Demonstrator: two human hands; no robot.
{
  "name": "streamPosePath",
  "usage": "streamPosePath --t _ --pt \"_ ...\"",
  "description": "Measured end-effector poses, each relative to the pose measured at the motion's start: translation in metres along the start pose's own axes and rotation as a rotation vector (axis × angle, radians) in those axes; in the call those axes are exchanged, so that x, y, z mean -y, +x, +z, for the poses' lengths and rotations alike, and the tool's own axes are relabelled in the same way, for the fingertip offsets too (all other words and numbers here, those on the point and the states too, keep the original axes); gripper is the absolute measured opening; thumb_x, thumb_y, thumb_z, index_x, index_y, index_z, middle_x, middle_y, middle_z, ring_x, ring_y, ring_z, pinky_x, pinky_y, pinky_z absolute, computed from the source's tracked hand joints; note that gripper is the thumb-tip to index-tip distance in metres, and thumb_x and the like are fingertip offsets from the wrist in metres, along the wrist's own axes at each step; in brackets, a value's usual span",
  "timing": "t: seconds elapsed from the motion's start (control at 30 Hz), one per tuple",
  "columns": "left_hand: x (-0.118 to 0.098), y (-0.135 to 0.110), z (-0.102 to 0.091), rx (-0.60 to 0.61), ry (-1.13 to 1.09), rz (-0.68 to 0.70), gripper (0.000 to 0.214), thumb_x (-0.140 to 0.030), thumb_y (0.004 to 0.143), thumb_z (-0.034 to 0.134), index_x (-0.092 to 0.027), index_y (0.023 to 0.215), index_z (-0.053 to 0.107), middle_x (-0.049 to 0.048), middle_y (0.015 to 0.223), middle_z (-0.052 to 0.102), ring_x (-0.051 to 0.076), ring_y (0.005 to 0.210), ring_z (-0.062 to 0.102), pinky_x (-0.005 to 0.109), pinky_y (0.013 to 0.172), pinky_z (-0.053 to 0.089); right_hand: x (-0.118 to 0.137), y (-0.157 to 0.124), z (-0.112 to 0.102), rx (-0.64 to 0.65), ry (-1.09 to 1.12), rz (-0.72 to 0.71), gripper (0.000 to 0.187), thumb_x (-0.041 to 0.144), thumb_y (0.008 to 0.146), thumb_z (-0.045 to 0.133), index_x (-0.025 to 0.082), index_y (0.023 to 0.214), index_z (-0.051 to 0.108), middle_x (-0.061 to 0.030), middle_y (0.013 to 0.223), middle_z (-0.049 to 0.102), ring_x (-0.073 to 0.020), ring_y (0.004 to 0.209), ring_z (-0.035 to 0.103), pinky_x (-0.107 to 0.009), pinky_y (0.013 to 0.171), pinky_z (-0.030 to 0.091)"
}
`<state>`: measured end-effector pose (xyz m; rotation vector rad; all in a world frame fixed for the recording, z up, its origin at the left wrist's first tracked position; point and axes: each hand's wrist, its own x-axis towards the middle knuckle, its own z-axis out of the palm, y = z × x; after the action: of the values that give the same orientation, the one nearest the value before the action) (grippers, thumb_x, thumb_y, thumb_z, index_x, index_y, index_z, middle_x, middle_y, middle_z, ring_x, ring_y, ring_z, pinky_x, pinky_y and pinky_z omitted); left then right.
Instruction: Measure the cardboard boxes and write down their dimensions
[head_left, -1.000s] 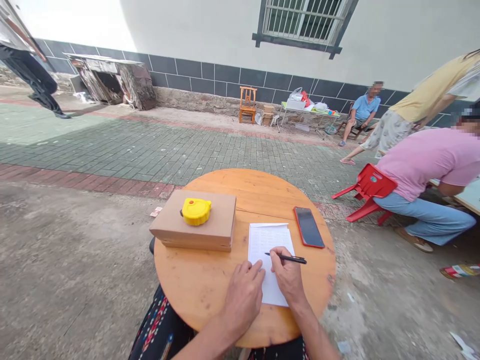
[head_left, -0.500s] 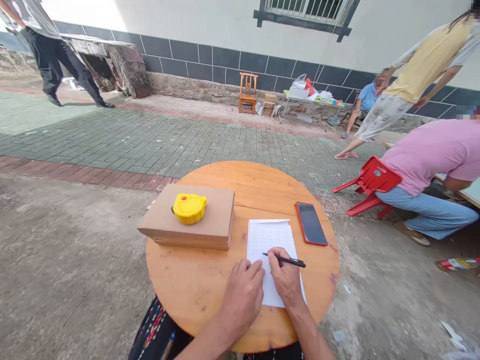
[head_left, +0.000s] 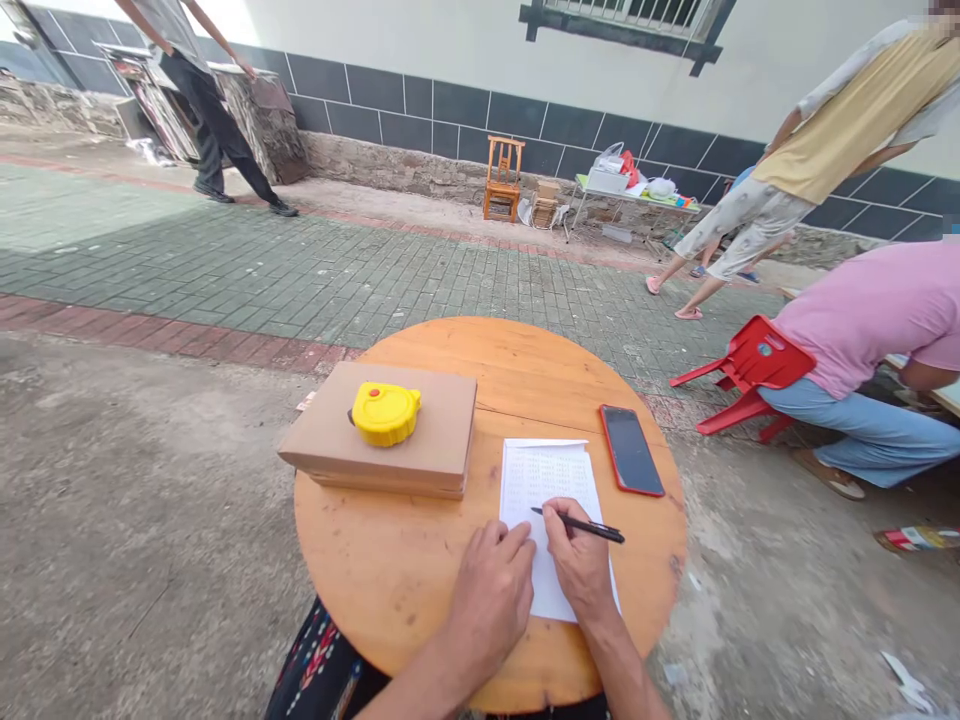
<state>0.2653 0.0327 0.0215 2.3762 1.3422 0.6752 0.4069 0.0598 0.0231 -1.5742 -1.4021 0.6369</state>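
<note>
A black pen (head_left: 592, 527) is pinched in my right hand (head_left: 577, 560), its tip on or just above a white sheet of paper (head_left: 551, 595). Rows of small handwriting cover the sheet's upper part. My left hand (head_left: 495, 590) rests at the sheet's left edge, fingers loosely bent with the tips on the paper, gripping nothing. Right of the sheet lies a phone (head_left: 631, 450) in a red case. To the left, a yellow tape measure (head_left: 386, 413) sits on a stack of brown cardboard (head_left: 442, 455). All stand on a round wooden table (head_left: 390, 570).
A person in pink (head_left: 885, 310) sits on a red plastic chair (head_left: 769, 355) at the right. Two people walk beyond the table. By the far wall are a wooden chair (head_left: 502, 180) and a folding table (head_left: 637, 195) with bags. A bottle (head_left: 919, 538) lies on the ground.
The walker at left has moved rightward, and the one in yellow has stepped, now covering most of the seated person behind. The view has shifted slightly. My hands keep nearly the same pose.
</note>
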Motion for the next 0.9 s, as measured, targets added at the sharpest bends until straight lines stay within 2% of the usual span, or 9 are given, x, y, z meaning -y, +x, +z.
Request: streamPosePath --t 0.13,0.23,0.37,0.47,0.57,0.63,0.7,0.8,0.9 --pt "0.000 0.000 0.001 -0.001 0.001 0.003 0.026 -0.003 0.082 0.047 -0.020 0.098 0.059 0.0027 0.123 0.061 0.024 0.094 0.048 0.043 0.082 0.049 0.000 -0.001 -0.001 -0.040 0.003 -0.002 0.025 0.040 0.092 0.049 0.019 0.085 0.061 -0.0011 0.068 0.064 -0.0154 0.056 0.056 -0.027 0.055 0.046" --pt "0.000 0.000 0.002 -0.010 -0.003 -0.003 0.026 -0.003 0.082 0.047 -0.020 0.096 0.059 0.0027 0.122 0.061 0.024 0.094 0.049 0.043 0.083 0.049 0.000 0.000 -0.009 -0.040 -0.083 -0.098 0.023 0.035 0.094 0.049 0.018 0.100 0.063 -0.0066 0.092 0.070 -0.0189 0.077 0.065 -0.030 0.071 0.052" --pt "0.001 0.000 0.002 -0.019 -0.014 0.001 0.026 -0.002 0.081 0.047 -0.020 0.095 0.060 0.0029 0.120 0.062 0.024 0.094 0.048 0.043 0.083 0.048 -0.004 0.010 -0.025 0.107 -0.502 -0.367 0.037 0.015 0.095 0.041 0.020 0.128 0.056 -0.0112 0.123 0.064 -0.0237 0.109 0.060 -0.037 0.089 0.047" --pt "0.001 0.000 0.002 -0.027 -0.024 0.000 0.027 -0.002 0.081 0.047 -0.020 0.096 0.060 0.0027 0.120 0.062 0.024 0.094 0.048 0.043 0.084 0.048 -0.008 0.018 -0.032 0.248 -0.853 -0.478 0.049 0.002 0.089 0.040 0.024 0.128 0.058 -0.0109 0.125 0.064 -0.0268 0.115 0.057 -0.040 0.088 0.045" --pt "0.000 0.000 0.002 -0.031 -0.034 -0.004 0.026 -0.001 0.081 0.047 -0.020 0.093 0.061 0.0024 0.117 0.063 0.023 0.094 0.049 0.042 0.085 0.048 -0.012 0.018 -0.038 0.288 -1.007 -0.558 0.059 -0.005 0.084 0.040 0.026 0.130 0.059 -0.0111 0.130 0.062 -0.0268 0.120 0.055 -0.040 0.091 0.043" --pt "0.000 0.000 0.000 -0.032 -0.032 -0.001 0.026 -0.001 0.080 0.047 -0.020 0.091 0.061 0.0020 0.117 0.063 0.023 0.095 0.049 0.041 0.085 0.048 -0.016 0.011 -0.046 0.224 -0.999 -0.540 0.063 -0.007 0.082 0.037 0.026 0.132 0.057 -0.0104 0.132 0.061 -0.0248 0.118 0.056 -0.040 0.093 0.043" --pt "-0.001 0.000 -0.003 -0.037 -0.023 0.000 0.027 -0.001 0.080 0.047 -0.020 0.092 0.062 0.0023 0.119 0.063 0.023 0.097 0.050 0.040 0.087 0.048 -0.024 -0.001 -0.056 0.127 -0.942 -0.462 0.059 -0.003 0.084 0.037 0.025 0.132 0.057 -0.0096 0.131 0.062 -0.0234 0.114 0.059 -0.039 0.092 0.045" --pt "-0.002 -0.005 -0.007 -0.080 0.015 -0.041 0.030 -0.004 0.080 0.049 -0.021 0.100 0.064 0.0053 0.126 0.060 0.025 0.105 0.051 0.043 0.090 0.047 -0.043 -0.027 -0.069 0.009 -0.866 -0.349 0.039 0.021 0.094 0.042 0.023 0.128 0.060 -0.0099 0.128 0.065 -0.0259 0.113 0.061 -0.043 0.092 0.047" --pt "0.000 -0.016 -0.005 -0.149 0.078 -0.106 0.036 -0.013 0.081 0.053 -0.021 0.114 0.063 0.0095 0.129 0.058 0.029 0.117 0.048 0.048 0.098 0.042 -0.060 -0.054 -0.072 -0.037 -0.837 -0.312 0.040 0.038 0.095 0.045 0.023 0.129 0.060 -0.0103 0.128 0.065 -0.0288 0.117 0.060 -0.047 0.095 0.047"
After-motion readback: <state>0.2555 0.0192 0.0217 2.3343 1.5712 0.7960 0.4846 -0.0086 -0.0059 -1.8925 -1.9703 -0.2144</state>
